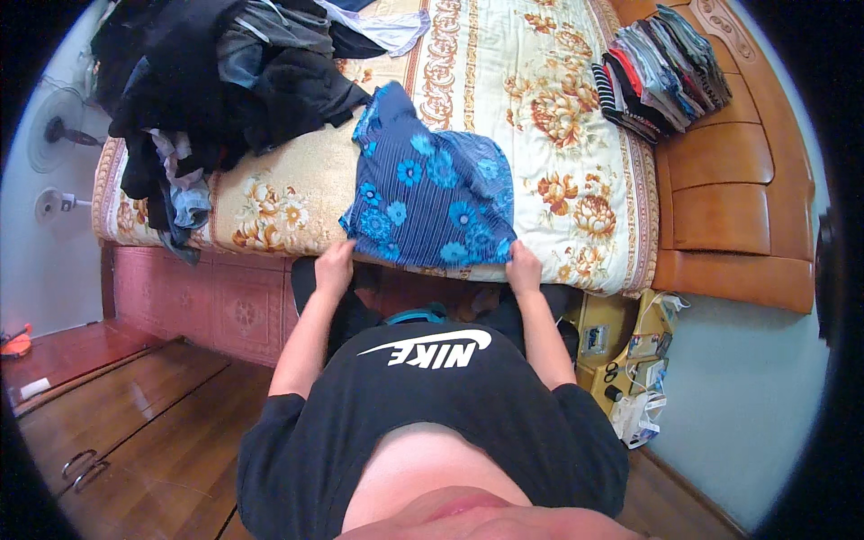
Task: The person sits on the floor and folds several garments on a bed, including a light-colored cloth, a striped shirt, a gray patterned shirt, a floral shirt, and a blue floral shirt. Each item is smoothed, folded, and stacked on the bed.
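A dark blue garment point(423, 193) with bright blue flowers and thin pale stripes lies spread on the bed's near edge; its exact kind is unclear. My left hand point(335, 267) pinches its near left corner. At the near right corner, my right hand point(524, 267) grips the cloth the same way. The near hem stretches between both hands. Part of the far side looks folded or bunched, with a lighter underside or second layer showing at the right.
A floral bedspread point(558, 162) covers the bed. Dark clothes point(243, 90) are heaped at the far left. Folded clothes point(661, 72) stand in a row by the brown headboard point(729, 180). A cluttered nightstand point(621, 360) is at my right, and fans point(58, 130) stand at the left.
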Motion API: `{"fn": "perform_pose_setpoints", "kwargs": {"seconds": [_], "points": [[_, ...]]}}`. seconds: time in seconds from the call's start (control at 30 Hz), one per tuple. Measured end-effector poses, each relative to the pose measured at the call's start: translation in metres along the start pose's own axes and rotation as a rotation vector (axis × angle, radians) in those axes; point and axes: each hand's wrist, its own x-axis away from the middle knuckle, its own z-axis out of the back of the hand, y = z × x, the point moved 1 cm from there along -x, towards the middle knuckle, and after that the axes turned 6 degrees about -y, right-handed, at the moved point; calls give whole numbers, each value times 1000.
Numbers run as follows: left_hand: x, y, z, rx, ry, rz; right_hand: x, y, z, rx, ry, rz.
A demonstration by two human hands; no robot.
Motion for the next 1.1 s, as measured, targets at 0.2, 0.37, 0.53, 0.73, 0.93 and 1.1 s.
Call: {"fn": "perform_pose_setpoints", "kwargs": {"seconds": [0.2, 0.37, 0.53, 0.73, 0.93, 1.1], "points": [[2, 18, 22, 92, 0, 1, 5, -6, 22, -117, -4, -153], [-134, 49, 18, 70, 175, -211, -80, -39, 16, -164, 115, 101], [-246, 79, -29, -267, 62, -442, -127, -57, -23, -57, -156, -85], [-243, 65, -12, -184, 49, -593, -151, 51, -26, -2255, -503, -672], [-164, 18, 33, -86, 169, -611, -161, 64, 24, -2338, -544, -123], [-112, -27, 44, -162, 226, -554, -162, 128, -16, -1670, -124, -961]]}}
